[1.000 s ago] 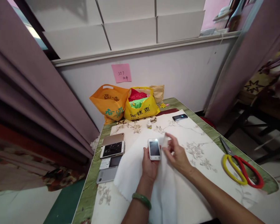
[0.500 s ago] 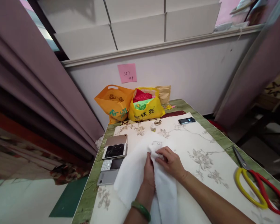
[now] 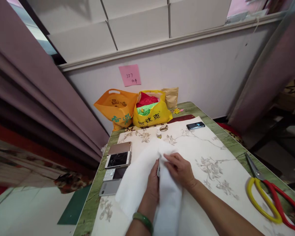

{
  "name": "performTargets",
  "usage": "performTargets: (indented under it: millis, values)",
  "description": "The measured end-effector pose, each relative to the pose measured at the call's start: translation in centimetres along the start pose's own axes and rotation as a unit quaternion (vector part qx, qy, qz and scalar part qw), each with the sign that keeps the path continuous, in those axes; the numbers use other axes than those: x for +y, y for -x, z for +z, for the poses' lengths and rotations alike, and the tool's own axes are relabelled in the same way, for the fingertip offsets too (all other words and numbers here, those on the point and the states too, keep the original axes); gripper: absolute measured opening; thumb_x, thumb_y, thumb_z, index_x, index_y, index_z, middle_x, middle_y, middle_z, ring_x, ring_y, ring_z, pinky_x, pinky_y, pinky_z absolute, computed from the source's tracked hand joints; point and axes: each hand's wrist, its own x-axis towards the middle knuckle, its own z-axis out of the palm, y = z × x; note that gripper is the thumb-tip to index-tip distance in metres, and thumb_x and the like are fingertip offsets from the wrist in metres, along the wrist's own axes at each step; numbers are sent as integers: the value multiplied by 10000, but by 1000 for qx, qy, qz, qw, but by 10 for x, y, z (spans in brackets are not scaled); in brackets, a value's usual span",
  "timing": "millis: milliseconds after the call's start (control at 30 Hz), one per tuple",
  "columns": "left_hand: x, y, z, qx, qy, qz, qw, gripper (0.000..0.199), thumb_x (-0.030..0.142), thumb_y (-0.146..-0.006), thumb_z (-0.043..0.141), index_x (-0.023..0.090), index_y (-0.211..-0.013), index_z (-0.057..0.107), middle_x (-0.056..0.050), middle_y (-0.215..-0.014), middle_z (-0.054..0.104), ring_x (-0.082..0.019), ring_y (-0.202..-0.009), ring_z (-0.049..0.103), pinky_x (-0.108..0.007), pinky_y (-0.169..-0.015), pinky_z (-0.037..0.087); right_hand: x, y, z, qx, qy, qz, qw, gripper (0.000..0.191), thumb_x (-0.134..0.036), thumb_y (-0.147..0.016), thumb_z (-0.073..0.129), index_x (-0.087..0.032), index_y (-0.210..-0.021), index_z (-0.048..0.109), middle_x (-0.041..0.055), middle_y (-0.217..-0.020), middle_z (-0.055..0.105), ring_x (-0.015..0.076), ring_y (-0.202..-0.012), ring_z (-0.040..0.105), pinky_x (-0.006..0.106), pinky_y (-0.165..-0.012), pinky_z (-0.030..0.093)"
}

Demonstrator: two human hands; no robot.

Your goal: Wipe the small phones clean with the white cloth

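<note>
My left hand (image 3: 152,183), with a green bangle on its wrist, is closed around a thin phone-like object (image 3: 158,166) that is mostly covered by white cloth (image 3: 169,193). Only a narrow edge of the object shows beside my fingers. My right hand (image 3: 179,167) pinches the white cloth near its top, just right of the object. The rest of the cloth spreads to the left and hangs down toward me.
Several phones (image 3: 118,159) lie in a column on the left. A dark phone (image 3: 195,126), a small bottle (image 3: 158,133) and glasses (image 3: 164,128) sit farther back. Large scissors (image 3: 260,178) lie right. Orange (image 3: 118,109) and yellow (image 3: 152,116) bags stand at the back.
The object in my left hand has turned so its edge shows, and the cloth now covers its top. My right hand has stayed nearly in place. The view has shifted slightly.
</note>
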Motion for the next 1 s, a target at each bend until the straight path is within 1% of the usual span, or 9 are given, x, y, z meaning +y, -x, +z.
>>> performTargets:
  millis: [100, 167, 233, 433, 567, 633, 767, 833, 1000]
  values:
    - [-2, -4, -1, -3, 59, -29, 998, 343, 414, -798, 632, 107, -942, 681, -123, -942, 722, -281, -980, 662, -413, -908, 507, -7, 5, -3, -129, -43, -98, 986, 244, -343, -897, 578, -277, -1106, 687, 42, -928, 671, 147, -797, 644, 250, -720, 514]
    - [-2, -5, -2, -12, 75, -34, 997, 335, 411, -803, 625, 104, -928, 675, -124, -942, 722, -279, -971, 665, -411, -897, 515, -8, 7, -3, -152, -49, -114, 981, 215, -358, -906, 564, -282, -1043, 711, 35, -896, 679, 141, -779, 647, 244, -712, 512]
    - [-2, -4, -1, -26, 70, -39, 996, 355, 410, -814, 610, 99, -973, 672, -129, -960, 720, -275, -978, 663, -405, -900, 514, -6, 6, -2, -123, -29, -78, 989, 215, -363, -914, 550, -276, -1014, 719, 33, -874, 676, 130, -742, 643, 231, -687, 506]
    - [-3, 2, 4, -13, 28, -3, 1000, 311, 322, -797, 645, 130, -1041, 670, -101, -956, 725, -258, -983, 661, -380, -897, 510, 1, 4, -1, 70, 61, 68, 993, 262, -347, -922, 538, -242, -1124, 667, 42, -894, 649, 124, -666, 602, 229, -628, 484]
    - [-4, 1, 4, -12, 50, 6, 999, 254, 315, -790, 642, 107, -928, 687, -106, -891, 722, -232, -906, 675, -359, -884, 516, -6, 8, 2, -66, 23, -91, 993, 224, -325, -927, 537, -282, -1076, 699, 34, -894, 670, 138, -779, 624, 241, -704, 491]
    - [-3, 0, 4, -11, 54, -1, 998, 262, 330, -786, 642, 103, -909, 689, -104, -860, 720, -228, -883, 677, -358, -880, 521, -6, 8, 2, -107, 6, -122, 987, 209, -340, -925, 542, -301, -1034, 716, 24, -855, 675, 139, -765, 622, 248, -704, 492]
    - [-1, 3, 7, -17, 21, -15, 1000, 301, 327, -782, 646, 118, -996, 686, -94, -927, 729, -256, -960, 665, -364, -877, 525, 3, 2, -3, 55, 61, 38, 996, 236, -344, -934, 522, -260, -1055, 705, 33, -825, 667, 135, -687, 609, 246, -644, 482]
    - [-1, 4, 7, -12, 13, -4, 1000, 276, 305, -788, 642, 131, -997, 687, -86, -947, 730, -259, -990, 658, -361, -882, 523, 4, 2, -5, 94, 96, 63, 989, 256, -349, -935, 519, -244, -1090, 694, 44, -836, 673, 142, -693, 611, 255, -659, 479]
    - [-6, 2, 4, -13, 44, -13, 999, 219, 308, -798, 618, 116, -872, 694, -113, -944, 724, -255, -1017, 648, -360, -905, 515, -4, 10, -1, -58, 59, -125, 989, 243, -306, -934, 524, -317, -1106, 695, 38, -908, 705, 168, -818, 629, 303, -761, 489]
